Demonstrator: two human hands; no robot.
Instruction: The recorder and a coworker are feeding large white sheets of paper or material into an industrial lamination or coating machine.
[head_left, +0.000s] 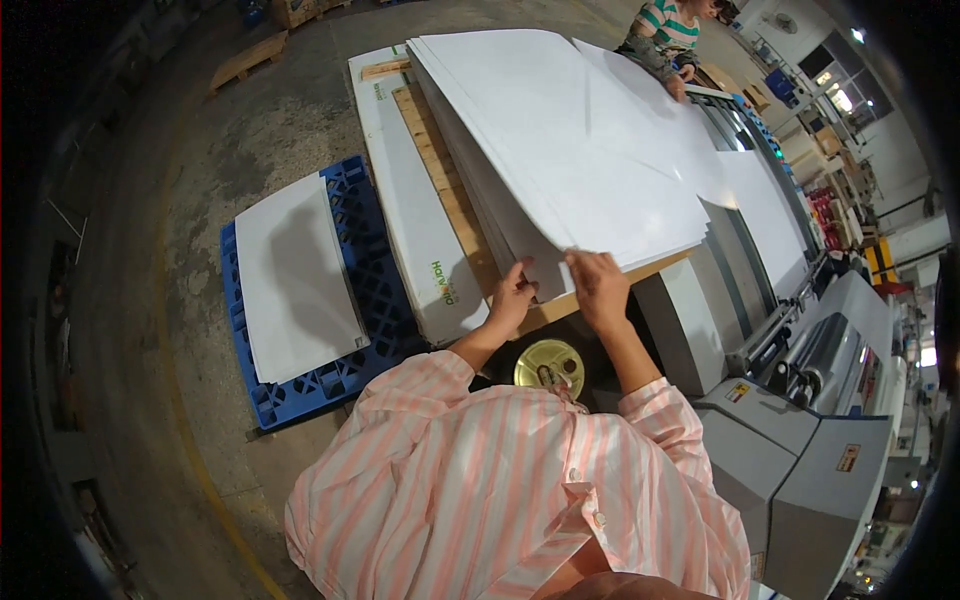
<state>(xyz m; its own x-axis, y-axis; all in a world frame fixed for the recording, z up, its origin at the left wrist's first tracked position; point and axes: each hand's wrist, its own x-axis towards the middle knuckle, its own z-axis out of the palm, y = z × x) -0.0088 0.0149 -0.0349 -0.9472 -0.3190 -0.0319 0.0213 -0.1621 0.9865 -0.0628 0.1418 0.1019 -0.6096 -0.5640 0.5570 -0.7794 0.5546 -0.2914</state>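
My right hand point(600, 288) pinches the near corner of a large white sheet point(560, 130), whose left edge is bent up off the stack. Under that raised edge, my left hand point(512, 298) touches the corner of the stack of white sheets point(490, 215), thumb and forefinger apart. A wooden board point(445, 170) shows along the left side of the stack. Across the far right of the sheets, a co-worker in a striped top point(672, 25) has a hand point(678, 87) at the sheet's edge.
To the left, a blue plastic pallet point(375, 255) bears a smaller white stack point(295, 270). A grey machine with rollers point(790, 380) stands close on my right. A round yellowish metal lid point(550, 365) lies low in front of me. A wooden pallet point(250, 60) is on the floor behind.
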